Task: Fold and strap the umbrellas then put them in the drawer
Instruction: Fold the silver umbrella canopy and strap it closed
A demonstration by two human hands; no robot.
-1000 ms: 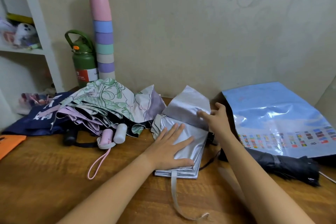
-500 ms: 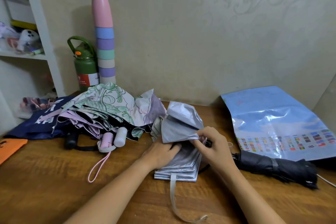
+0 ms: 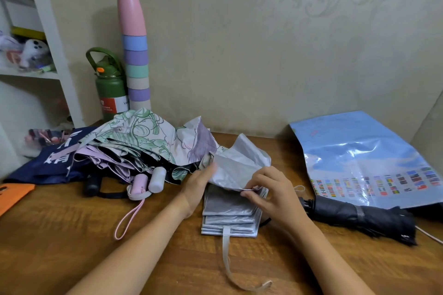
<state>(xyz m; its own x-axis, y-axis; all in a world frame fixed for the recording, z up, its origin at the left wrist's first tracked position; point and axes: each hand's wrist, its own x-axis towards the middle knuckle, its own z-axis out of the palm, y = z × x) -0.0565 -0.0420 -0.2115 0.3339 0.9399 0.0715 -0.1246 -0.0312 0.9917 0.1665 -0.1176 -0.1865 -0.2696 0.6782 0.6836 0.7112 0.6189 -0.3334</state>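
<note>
Wooden desk [image 3: 72,235] against wall; right hand [image 3: 271,195] pinches silver umbrella [image 3: 230,213] flap, left hand [image 3: 199,187] apparently flat, relaxed alongside.

Your clear passage: bare wooden table [image 3: 72,235] in front. Obstructions: heaped floral umbrella [image 3: 143,141] at left, rolled black umbrella [image 3: 359,217] at right, silver umbrella [image 3: 230,211] between.

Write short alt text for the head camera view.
Two bare hands fold a silver umbrella on a wooden table: the right hand pinches a canopy flap, the left hand steadies it. Its strap trails loose.
</note>
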